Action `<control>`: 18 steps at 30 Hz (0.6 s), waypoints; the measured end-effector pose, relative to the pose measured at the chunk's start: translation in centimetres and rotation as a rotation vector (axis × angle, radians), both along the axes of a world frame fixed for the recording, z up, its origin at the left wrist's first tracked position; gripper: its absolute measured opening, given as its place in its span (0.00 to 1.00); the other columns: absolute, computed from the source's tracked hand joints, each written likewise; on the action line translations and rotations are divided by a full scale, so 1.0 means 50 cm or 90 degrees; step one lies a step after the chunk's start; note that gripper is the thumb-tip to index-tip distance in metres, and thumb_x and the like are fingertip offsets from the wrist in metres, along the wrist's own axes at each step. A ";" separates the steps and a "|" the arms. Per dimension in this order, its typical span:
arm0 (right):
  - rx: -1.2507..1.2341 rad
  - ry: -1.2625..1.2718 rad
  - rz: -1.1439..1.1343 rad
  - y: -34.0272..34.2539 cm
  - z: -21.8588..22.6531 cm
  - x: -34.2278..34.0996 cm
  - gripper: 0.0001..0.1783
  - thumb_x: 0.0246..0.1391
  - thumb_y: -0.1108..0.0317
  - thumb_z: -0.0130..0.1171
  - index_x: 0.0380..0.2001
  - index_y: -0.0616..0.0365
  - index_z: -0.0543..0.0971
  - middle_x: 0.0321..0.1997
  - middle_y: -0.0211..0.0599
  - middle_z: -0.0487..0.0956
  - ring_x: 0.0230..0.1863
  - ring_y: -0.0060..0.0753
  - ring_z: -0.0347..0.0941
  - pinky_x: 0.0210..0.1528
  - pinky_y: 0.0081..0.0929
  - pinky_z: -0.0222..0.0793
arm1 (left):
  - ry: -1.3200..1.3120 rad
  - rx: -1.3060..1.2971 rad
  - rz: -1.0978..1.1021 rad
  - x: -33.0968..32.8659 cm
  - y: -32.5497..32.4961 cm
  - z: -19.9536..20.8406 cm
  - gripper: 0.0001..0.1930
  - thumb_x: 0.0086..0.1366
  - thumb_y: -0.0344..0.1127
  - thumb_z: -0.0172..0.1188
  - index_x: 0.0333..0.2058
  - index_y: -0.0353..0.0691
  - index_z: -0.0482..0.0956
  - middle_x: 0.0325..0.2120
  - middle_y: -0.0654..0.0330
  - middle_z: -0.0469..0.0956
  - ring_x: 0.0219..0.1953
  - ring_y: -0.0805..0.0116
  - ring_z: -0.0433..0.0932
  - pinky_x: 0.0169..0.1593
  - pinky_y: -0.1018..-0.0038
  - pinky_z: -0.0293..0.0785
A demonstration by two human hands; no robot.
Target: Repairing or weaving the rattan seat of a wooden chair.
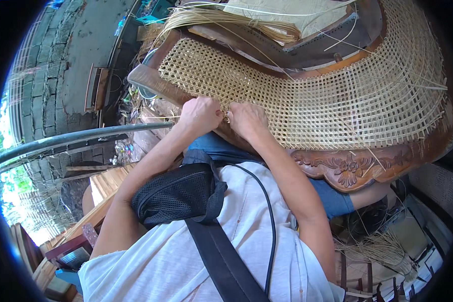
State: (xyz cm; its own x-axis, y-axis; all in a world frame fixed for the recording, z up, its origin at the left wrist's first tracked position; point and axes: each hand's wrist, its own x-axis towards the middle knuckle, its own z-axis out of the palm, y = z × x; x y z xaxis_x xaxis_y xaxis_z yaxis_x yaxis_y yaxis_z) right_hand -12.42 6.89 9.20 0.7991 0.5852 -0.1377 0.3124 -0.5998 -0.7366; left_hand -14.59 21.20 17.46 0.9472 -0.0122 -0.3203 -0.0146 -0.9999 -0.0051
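Observation:
A woven cane panel with an open lattice of pale strands spans the curved, carved wooden frame of a piece of furniture across my lap. At the panel's near edge, left of its middle, my left hand is closed with its fingertips turned toward the right. Just beside it, my right hand is also closed, its fingers bent down against the weave. A narrow gap with bits of cane separates the two hands. What each pinches is hidden by the fingers. Loose strand ends stick out over the panel's right part.
A bundle of long cane strands lies across the frame's far side. At left, a dark pipe reaches toward my left forearm. Wooden boards lie below it, before a block wall. More loose cane sits at lower right.

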 end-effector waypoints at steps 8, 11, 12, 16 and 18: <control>0.030 0.052 -0.007 -0.017 0.001 0.010 0.12 0.53 0.61 0.58 0.30 0.58 0.83 0.32 0.54 0.82 0.37 0.55 0.80 0.43 0.48 0.75 | 0.004 -0.022 0.013 -0.025 0.007 -0.012 0.10 0.54 0.37 0.57 0.23 0.37 0.78 0.22 0.48 0.80 0.28 0.49 0.81 0.34 0.57 0.77; 0.032 0.031 0.002 -0.009 -0.007 0.012 0.12 0.53 0.61 0.58 0.30 0.57 0.83 0.32 0.54 0.82 0.37 0.55 0.80 0.43 0.48 0.75 | -0.090 -0.072 0.001 -0.031 0.011 -0.019 0.09 0.55 0.36 0.56 0.24 0.37 0.78 0.23 0.48 0.80 0.29 0.48 0.81 0.35 0.57 0.77; 0.026 0.035 0.001 -0.011 -0.006 0.011 0.12 0.53 0.61 0.58 0.30 0.57 0.83 0.32 0.54 0.82 0.37 0.54 0.80 0.43 0.47 0.75 | -0.059 -0.059 -0.009 -0.027 0.010 -0.019 0.08 0.55 0.35 0.56 0.24 0.37 0.77 0.23 0.48 0.80 0.29 0.49 0.81 0.35 0.56 0.77; 0.051 0.040 -0.022 -0.009 -0.018 0.008 0.12 0.55 0.60 0.56 0.32 0.56 0.82 0.31 0.52 0.81 0.37 0.55 0.79 0.43 0.49 0.73 | -0.017 -0.089 -0.069 -0.008 0.037 -0.021 0.07 0.56 0.34 0.55 0.24 0.38 0.77 0.24 0.48 0.80 0.30 0.48 0.81 0.36 0.56 0.76; 0.043 0.057 -0.017 -0.010 -0.017 0.011 0.12 0.55 0.59 0.56 0.32 0.55 0.82 0.32 0.51 0.82 0.38 0.55 0.79 0.44 0.48 0.73 | -0.024 -0.087 -0.072 -0.011 0.034 -0.021 0.08 0.57 0.34 0.55 0.24 0.38 0.77 0.24 0.49 0.80 0.30 0.48 0.81 0.36 0.56 0.77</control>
